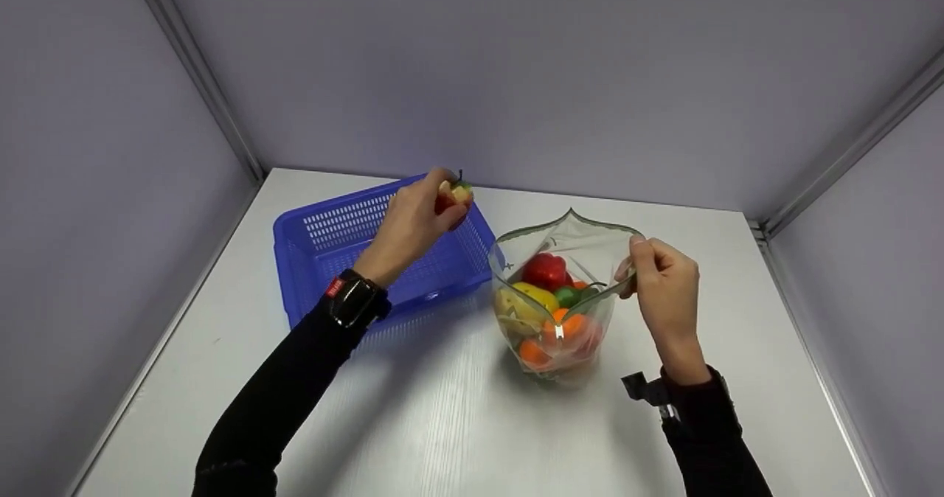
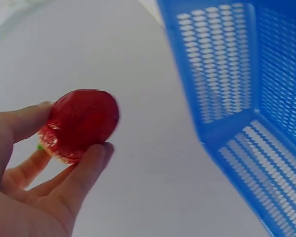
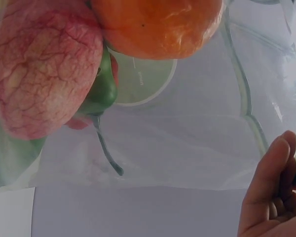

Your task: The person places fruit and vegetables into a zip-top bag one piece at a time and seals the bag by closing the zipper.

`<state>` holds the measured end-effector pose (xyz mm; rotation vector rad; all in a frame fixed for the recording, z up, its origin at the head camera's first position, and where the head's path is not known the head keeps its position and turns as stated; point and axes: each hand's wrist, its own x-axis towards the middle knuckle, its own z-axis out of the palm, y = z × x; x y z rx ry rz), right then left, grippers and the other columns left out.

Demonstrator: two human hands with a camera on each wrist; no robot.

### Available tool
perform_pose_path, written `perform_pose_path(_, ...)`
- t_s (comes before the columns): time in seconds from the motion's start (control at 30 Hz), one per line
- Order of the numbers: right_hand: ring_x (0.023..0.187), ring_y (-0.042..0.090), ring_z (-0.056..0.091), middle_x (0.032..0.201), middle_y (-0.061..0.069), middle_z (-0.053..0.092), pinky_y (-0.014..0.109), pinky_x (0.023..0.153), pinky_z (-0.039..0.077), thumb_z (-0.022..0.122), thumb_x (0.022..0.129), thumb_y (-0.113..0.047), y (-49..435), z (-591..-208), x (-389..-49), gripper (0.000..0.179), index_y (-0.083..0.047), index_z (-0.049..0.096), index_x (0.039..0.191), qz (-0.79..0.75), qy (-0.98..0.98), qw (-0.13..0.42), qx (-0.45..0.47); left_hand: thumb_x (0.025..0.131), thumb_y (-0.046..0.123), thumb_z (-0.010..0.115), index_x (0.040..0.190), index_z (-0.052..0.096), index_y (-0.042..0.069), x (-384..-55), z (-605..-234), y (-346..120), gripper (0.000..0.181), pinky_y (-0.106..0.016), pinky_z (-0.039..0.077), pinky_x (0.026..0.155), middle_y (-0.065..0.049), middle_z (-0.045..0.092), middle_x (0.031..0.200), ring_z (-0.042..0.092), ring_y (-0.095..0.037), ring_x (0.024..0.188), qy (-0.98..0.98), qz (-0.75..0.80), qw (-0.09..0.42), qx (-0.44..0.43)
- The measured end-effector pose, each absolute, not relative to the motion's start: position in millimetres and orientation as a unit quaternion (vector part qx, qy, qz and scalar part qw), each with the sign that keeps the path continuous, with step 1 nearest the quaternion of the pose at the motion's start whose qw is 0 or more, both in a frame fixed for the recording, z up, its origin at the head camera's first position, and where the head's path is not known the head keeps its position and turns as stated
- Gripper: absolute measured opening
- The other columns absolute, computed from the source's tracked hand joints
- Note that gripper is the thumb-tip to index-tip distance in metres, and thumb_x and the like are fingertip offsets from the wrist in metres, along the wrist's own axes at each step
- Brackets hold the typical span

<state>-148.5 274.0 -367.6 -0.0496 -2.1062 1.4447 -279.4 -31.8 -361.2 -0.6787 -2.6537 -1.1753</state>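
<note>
Over the back right rim of the blue plastic basket [image 1: 295, 261], my left hand [image 1: 409, 224] holds a red and yellow apple [image 1: 461, 192] between thumb and fingers. Its dark stem points up in the head view; its glossy red side [image 2: 84, 123] shows in the left wrist view. My right hand [image 1: 667, 283] pinches the right edge of a clear zip bag [image 1: 590, 239], whose mouth gapes. Inside the bag are a red pepper [image 1: 546, 270], a yellow fruit [image 1: 527, 301], a green pepper [image 3: 101, 89], orange fruits [image 1: 535, 353] and a wrinkled pinkish fruit [image 3: 44, 69].
The basket and bag stand side by side on a white table [image 1: 457, 438], the bag to the right. Grey panels [image 1: 553, 77] close off the back and both sides. The bag's zip slider [image 1: 559, 331] hangs at the front of its rim.
</note>
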Motion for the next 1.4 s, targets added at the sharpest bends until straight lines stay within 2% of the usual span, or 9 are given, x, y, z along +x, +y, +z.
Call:
perform_pose_path(0.17, 0.041, 0.012, 0.055, 0.057, 0.002, 0.063, 0.023, 0.044, 0.050, 0.057, 0.107, -0.019, 275.3, -366.1, -147.7, 0.047, 0.003, 0.065, 0.067, 0.539, -0.789, 0.294, -0.018, 0.099, 0.021, 0.071, 0.137, 0.056, 0.011, -254.5, -344.6, -25.4, 0.042, -0.032, 0.059, 0.091, -0.012, 0.067, 0.127, 0.068, -0.023, 0.111, -0.862, -0.418, 0.127, -0.258)
perform_pose_path(0.33, 0.042, 0.013, 0.055, 0.058, 0.003, 0.063, 0.023, 0.044, 0.050, 0.057, 0.107, -0.018, 274.3, -366.0, -146.4, 0.046, 0.003, 0.065, 0.067, 0.538, -0.789, 0.294, -0.016, 0.099, 0.019, 0.071, 0.136, 0.057, 0.006, -230.7, -330.1, -21.6, 0.043, -0.028, 0.057, 0.092, -0.013, 0.064, 0.127, 0.066, -0.023, 0.115, -0.830, -0.433, 0.176, -0.304)
perform_pose_path(0.7, 0.042, 0.011, 0.055, 0.058, 0.002, 0.063, 0.021, 0.044, 0.049, 0.057, 0.107, -0.017, 271.0, -366.2, -145.5, 0.046, 0.004, 0.065, 0.067, 0.542, -0.787, 0.294, -0.016, 0.098, 0.018, 0.072, 0.131, 0.061, 0.004, -198.5, -316.9, 0.5, 0.037, -0.023, 0.055, 0.093, -0.016, 0.060, 0.130, 0.066, -0.020, 0.109, -0.768, -0.410, 0.231, -0.434)
perform_pose_path(0.93, 0.042, 0.012, 0.054, 0.058, 0.003, 0.063, 0.021, 0.044, 0.048, 0.057, 0.107, -0.018, 269.3, -366.7, -146.7, 0.047, 0.003, 0.065, 0.066, 0.543, -0.788, 0.290, -0.017, 0.095, 0.015, 0.077, 0.130, 0.066, 0.007, -196.6, -322.1, 16.2, 0.038, -0.022, 0.052, 0.097, -0.013, 0.063, 0.131, 0.067, -0.020, 0.113, -0.741, -0.374, 0.181, -0.527)
perform_pose_path(1.17, 0.042, 0.009, 0.052, 0.056, 0.001, 0.061, 0.020, 0.044, 0.046, 0.056, 0.107, -0.013, 265.5, -364.2, -145.8, 0.046, 0.005, 0.063, 0.066, 0.537, -0.793, 0.286, -0.026, 0.094, 0.015, 0.077, 0.129, 0.070, 0.008, -199.2, -328.9, 31.3, 0.036, -0.024, 0.056, 0.091, -0.013, 0.067, 0.128, 0.070, -0.021, 0.110, -0.761, -0.325, 0.145, -0.542)
perform_pose_path(1.4, 0.042, 0.008, 0.052, 0.056, 0.001, 0.060, 0.018, 0.044, 0.045, 0.054, 0.107, -0.009, 250.4, -341.6, -130.0, 0.045, 0.008, 0.061, 0.066, 0.526, -0.800, 0.287, -0.025, 0.097, 0.015, 0.073, 0.125, 0.072, 0.013, -198.7, -338.8, 43.5, 0.028, -0.021, 0.057, 0.080, -0.011, 0.060, 0.115, 0.070, -0.016, 0.093, -0.786, -0.304, 0.127, -0.523)
